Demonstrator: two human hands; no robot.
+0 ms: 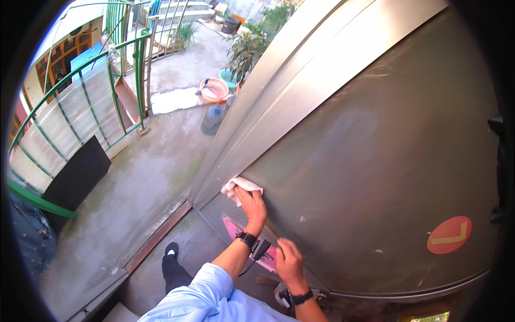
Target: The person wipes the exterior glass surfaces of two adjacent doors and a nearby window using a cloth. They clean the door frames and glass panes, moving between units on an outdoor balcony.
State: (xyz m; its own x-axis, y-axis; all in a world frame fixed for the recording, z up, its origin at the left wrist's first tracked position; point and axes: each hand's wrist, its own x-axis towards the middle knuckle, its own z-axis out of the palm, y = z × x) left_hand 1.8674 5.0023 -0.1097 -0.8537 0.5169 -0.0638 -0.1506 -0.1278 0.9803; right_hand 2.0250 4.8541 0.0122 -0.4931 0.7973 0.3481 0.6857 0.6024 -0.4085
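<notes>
My left hand [254, 209] presses a pale pink cloth [245, 186] against the lower corner of a large dark glass pane [346, 161], where it meets a silvery metal frame [265, 129]. Below and to the right, my right hand [289, 261] is held close to the pane's lower edge with nothing in it; its fingers are a little apart and slightly blurred. Whether it touches the pane, I cannot tell. Both wrists wear black straps, with a small black device at the left one. A round red sticker [449, 235] with a yellow mark is on the pane.
A brown threshold strip [159, 237] crosses the floor by my shoe [171, 248]. Outside are a green metal railing [76, 72], a black board [78, 177], a blue water jug [212, 120], a pink basin [214, 89] and potted plants [249, 46]. A pink sheet [265, 259] lies behind my arms.
</notes>
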